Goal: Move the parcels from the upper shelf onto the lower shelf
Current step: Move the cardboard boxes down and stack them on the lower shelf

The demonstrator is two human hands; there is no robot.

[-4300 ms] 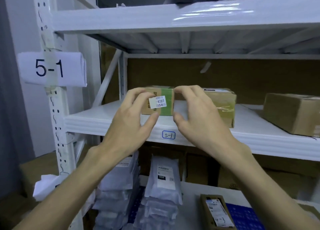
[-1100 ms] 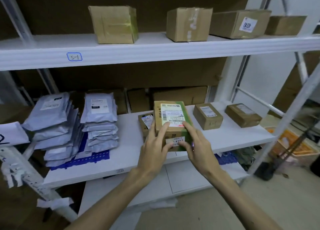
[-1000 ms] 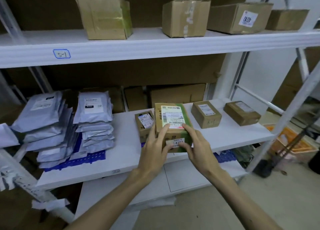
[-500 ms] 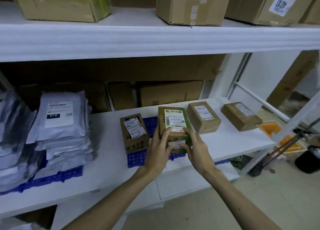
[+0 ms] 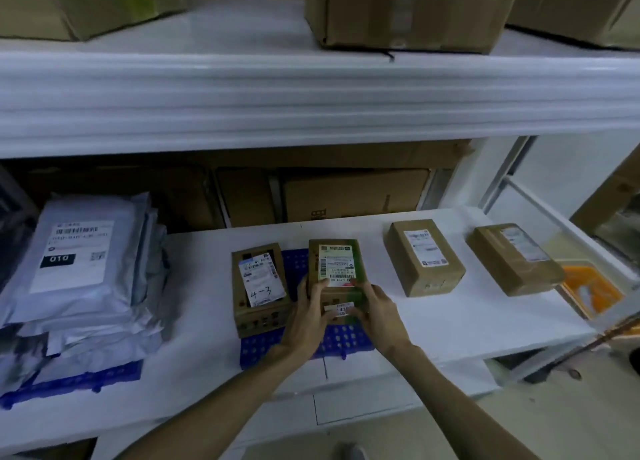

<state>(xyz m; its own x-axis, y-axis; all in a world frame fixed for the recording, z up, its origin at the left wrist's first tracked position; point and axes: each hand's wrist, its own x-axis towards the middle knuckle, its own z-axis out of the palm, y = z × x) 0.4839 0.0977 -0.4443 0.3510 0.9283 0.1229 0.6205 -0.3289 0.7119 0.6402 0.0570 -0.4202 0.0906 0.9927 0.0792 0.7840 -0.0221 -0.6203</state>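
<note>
A small brown box with green tape and a white label (image 5: 337, 267) rests on a blue plastic mat (image 5: 343, 341) on the white lower shelf (image 5: 450, 324). My left hand (image 5: 308, 317) grips its near left side and my right hand (image 5: 375, 314) its near right side. Immediately to its left on the mat stands a brown box marked 4-3 (image 5: 259, 286). Above, the white upper shelf (image 5: 311, 88) carries a large taped cardboard box (image 5: 405, 9), another at the left (image 5: 86, 2) and a third at the right edge (image 5: 588, 5).
Two brown labelled boxes (image 5: 424, 257) (image 5: 516, 258) lie on the lower shelf to the right. A stack of grey mailer bags (image 5: 79, 279) fills its left end. Flat cartons (image 5: 349, 196) stand at the back. An orange crate (image 5: 588, 289) sits beyond the shelf's right end.
Both hands carried the green-taped box from the upper shelf down to the lower shelf. Over the last second it settled onto the blue mat beside the 4-3 box as the view closed in.
</note>
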